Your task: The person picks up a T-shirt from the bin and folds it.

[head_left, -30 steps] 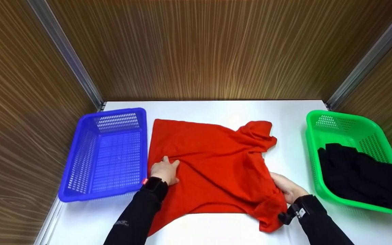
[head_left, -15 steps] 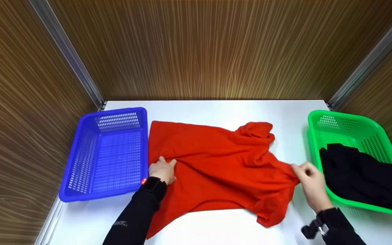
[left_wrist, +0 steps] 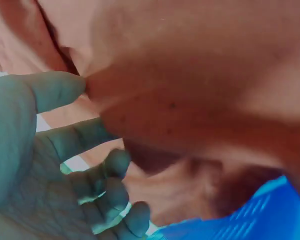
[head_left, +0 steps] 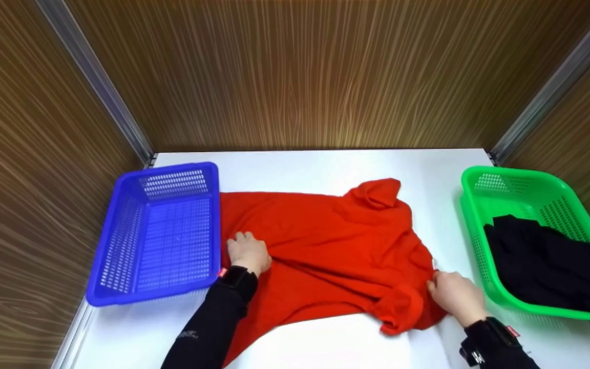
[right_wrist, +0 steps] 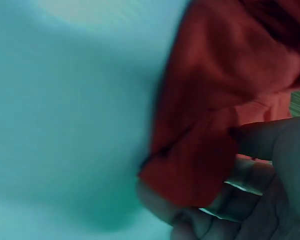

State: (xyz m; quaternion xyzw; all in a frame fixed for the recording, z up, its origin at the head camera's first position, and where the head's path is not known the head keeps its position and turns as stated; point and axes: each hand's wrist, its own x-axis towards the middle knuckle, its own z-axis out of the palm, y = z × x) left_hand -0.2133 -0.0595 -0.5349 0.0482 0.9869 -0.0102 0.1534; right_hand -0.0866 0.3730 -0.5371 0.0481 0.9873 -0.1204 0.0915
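Note:
A red T-shirt (head_left: 346, 246) lies rumpled across the white table, its two short sleeves towards the right. On its left part my left hand (head_left: 249, 253) pinches a fold of cloth; the left wrist view has the thumb and index finger at the raised fabric (left_wrist: 190, 100), the other fingers loosely bent. At the right end, near a small white label, my right hand (head_left: 456, 294) pinches the shirt's edge. In the right wrist view the red cloth (right_wrist: 200, 150) sits between thumb and fingers.
A blue plastic basket (head_left: 215, 220) stands at the left, close against the shirt. At the right, a green basket (head_left: 471, 230) contains black cloth (head_left: 546, 264). Wood-patterned panels (head_left: 295, 77) enclose the white table (head_left: 325, 343) at the back and sides.
My right hand went right and up with the shirt's edge, then came lower again. The shirt's right end is spread differently, and its far-left edge is lower. The left hand's fingers have drawn in.

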